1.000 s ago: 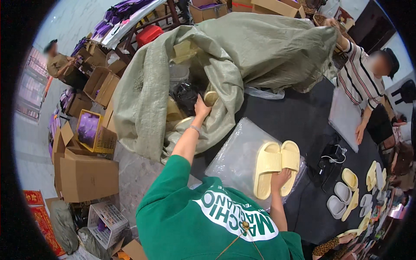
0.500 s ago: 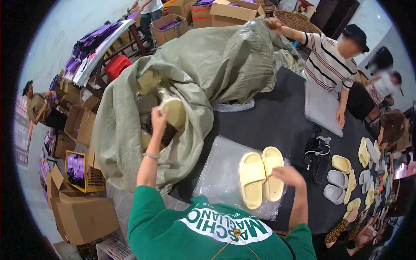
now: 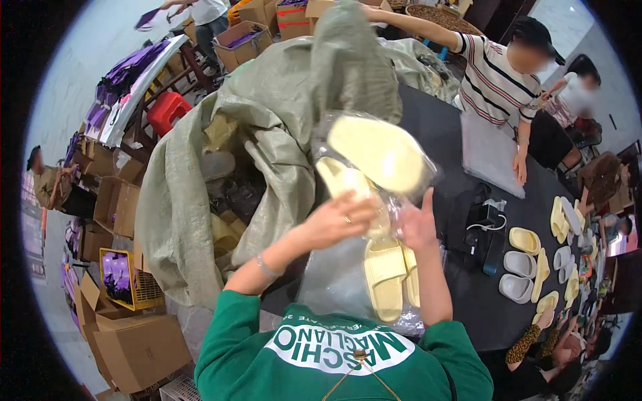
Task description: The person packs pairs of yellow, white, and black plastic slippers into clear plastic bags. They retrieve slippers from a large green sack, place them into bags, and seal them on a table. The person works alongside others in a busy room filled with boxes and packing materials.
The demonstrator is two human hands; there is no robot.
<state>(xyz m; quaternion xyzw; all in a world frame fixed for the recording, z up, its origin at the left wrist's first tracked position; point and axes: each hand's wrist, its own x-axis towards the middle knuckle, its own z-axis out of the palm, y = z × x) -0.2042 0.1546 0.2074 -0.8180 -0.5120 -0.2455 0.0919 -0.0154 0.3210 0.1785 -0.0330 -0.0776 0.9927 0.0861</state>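
Note:
A pair of pale yellow slippers in a clear plastic bag is raised over the table, one sole facing up. My left hand grips the lower part of this bagged pair, fingers closed around it. Beside the bag's lower right edge is my right hand, one finger pointing up; motion blur hides whether it grips the plastic. Below my hands, another yellow slipper pair rests on a stack of clear plastic bags. To the left, a large grey-green woven sack gapes with more bagged slippers inside.
Across the black table, a person in a striped top holds up the sack with one hand and rests the other on clear plastic sheets. A black device with a white cable and several loose slippers lie right. Cardboard boxes stand left.
My left hand has come out of the sack and moved right with a bagged slipper pair. My right hand has risen from the table's slippers to the bag. The other person has pulled the sack's top leftward.

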